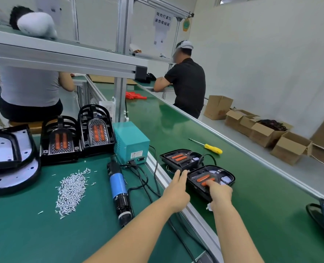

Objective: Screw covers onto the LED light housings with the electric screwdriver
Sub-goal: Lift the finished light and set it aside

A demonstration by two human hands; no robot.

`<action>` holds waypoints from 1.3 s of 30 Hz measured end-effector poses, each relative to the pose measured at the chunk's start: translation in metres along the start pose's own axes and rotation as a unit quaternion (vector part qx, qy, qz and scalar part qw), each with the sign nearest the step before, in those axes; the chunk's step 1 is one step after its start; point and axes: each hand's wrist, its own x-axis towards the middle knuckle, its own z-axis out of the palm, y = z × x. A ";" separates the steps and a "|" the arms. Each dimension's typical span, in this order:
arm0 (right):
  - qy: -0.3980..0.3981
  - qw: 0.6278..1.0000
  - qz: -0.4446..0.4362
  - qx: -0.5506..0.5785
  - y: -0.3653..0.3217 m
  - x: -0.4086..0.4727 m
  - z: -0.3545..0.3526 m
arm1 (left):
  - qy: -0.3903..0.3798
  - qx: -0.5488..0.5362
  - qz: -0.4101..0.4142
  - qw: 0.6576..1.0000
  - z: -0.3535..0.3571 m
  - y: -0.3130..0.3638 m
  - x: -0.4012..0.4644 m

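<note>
Both my hands reach onto the green conveyor belt [252,186]. My left hand [178,188] lies flat-fingered against the black LED housing with orange lenses [210,180]; my right hand [221,191] grips its near edge. The blue electric screwdriver [118,186] lies idle left of the belt, beside the loose pile of silver screws [72,190]. I'd judge this unit done; stacked housings [77,133] wait.

Green workbench [34,234], loose screws [71,190], electric screwdriver [118,188], teal power box [130,141], stacked housings [77,133]
</note>
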 end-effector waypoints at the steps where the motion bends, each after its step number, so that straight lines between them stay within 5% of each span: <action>1: 0.005 1.000 -0.015 -0.014 0.002 -0.003 0.000 | -0.001 -0.007 -0.005 1.000 0.000 0.000 0.002; 6: 0.022 0.959 -0.196 -0.202 0.016 -0.022 0.001 | 0.001 -0.023 -0.023 0.999 -0.006 -0.002 0.011; 10: -0.022 0.898 -0.244 -0.365 0.031 -0.031 0.010 | -0.013 0.003 -0.017 1.000 -0.008 -0.005 0.020; 20: -0.018 0.881 -0.250 -0.400 0.022 -0.017 0.021 | -0.039 0.042 -0.027 0.998 -0.020 -0.001 0.030; 29: -0.006 0.780 -0.188 -0.596 0.002 -0.021 0.020 | -0.034 0.116 -0.054 0.991 -0.033 -0.015 0.005; 39: -0.079 0.741 -0.358 -0.562 -0.009 -0.097 0.080 | 0.059 0.020 0.007 0.998 -0.077 -0.028 -0.042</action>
